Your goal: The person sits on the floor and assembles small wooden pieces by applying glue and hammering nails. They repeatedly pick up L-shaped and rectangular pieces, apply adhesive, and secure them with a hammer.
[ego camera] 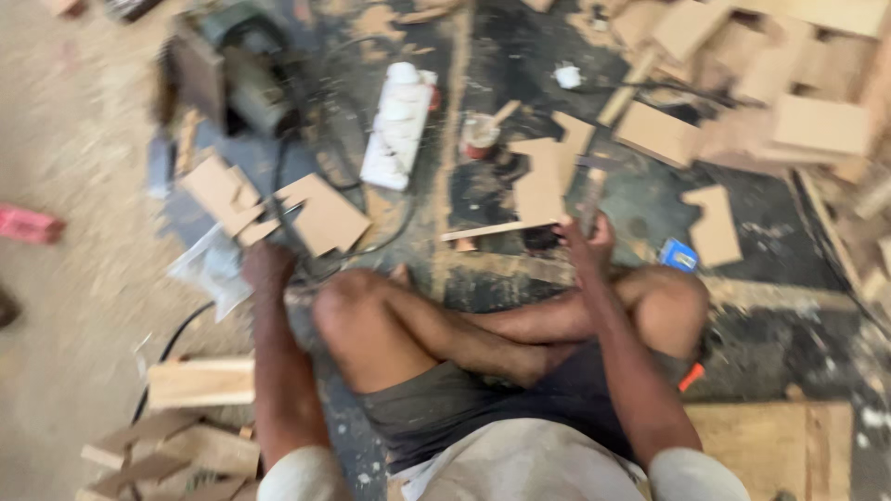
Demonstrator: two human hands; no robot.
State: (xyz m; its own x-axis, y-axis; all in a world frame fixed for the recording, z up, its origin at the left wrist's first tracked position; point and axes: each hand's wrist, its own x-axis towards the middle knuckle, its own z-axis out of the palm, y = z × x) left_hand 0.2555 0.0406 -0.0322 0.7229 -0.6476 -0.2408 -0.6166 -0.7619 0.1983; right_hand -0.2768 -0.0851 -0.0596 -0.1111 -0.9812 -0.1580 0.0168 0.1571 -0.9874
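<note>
Sawdust floor [83, 213] | right hand [587, 243] grips board [538, 190] — left hand [267, 264] blurred (grip unclear)

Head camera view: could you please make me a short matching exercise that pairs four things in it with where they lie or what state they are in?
Things:
1. right hand
2. left hand
3. white power strip
4. small blue box

Places or states:
A. on the dark floor just past the right knee
B. down on the floor beside a clear plastic bag
C. gripping the end of a thin wooden board
D. lying on the floor beside the grey machine, plugs in it

Pairs: 1-C, 2-B, 3-D, 4-A
</note>
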